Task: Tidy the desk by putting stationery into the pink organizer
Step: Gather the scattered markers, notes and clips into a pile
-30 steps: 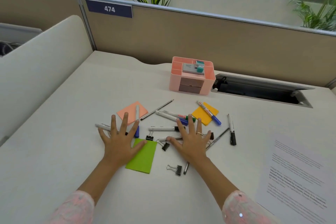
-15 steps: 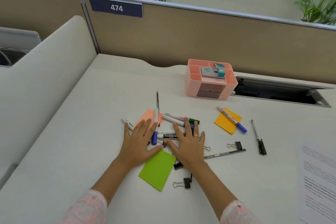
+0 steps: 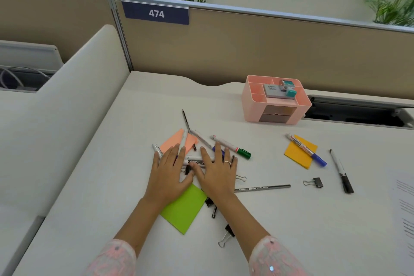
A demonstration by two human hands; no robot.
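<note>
White desk (image 3: 112, 163) inside a tan-walled cubicle, seen from the head camera. Both hands lie palm-down, fingers spread flat, over a heap of markers (image 3: 197, 160): left hand (image 3: 167, 177) overlaps a green sticky pad (image 3: 183, 208), right hand (image 3: 216, 173) sits beside it. Pink organizer (image 3: 276, 116) stands well apart at the back, near an orange sticky pad (image 3: 299, 155).

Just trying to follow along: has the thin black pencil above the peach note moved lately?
Yes. The thin black pencil has swung leftward: its far tip slanted toward the pink organizer before, and now points at the partition.
</note>
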